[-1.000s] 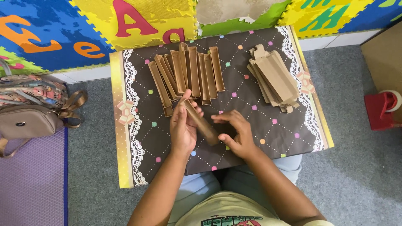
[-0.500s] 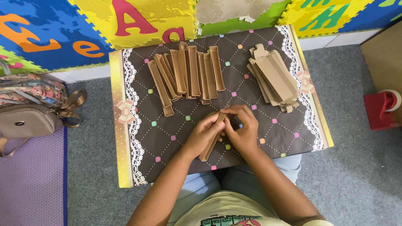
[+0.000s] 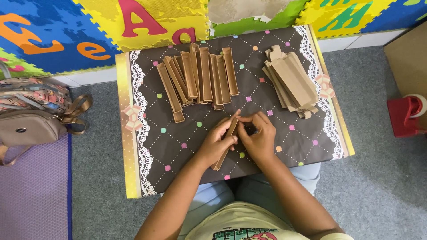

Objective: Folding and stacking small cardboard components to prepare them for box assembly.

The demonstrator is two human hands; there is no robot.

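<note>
- left hand grips a long narrow brown cardboard box, fingers wrapped around its middle
- right hand meets it at the upper end, fingertips pinched on the box's top edge
- box is tilted, held just above the dark patterned board, near the front-centre
- row of folded boxes lies at the back of the board, side by side
- stack of flat cardboard blanks sits back right, well apart from the hands
- handbag on the floor, left
- red tape dispenser on the floor, right
</note>
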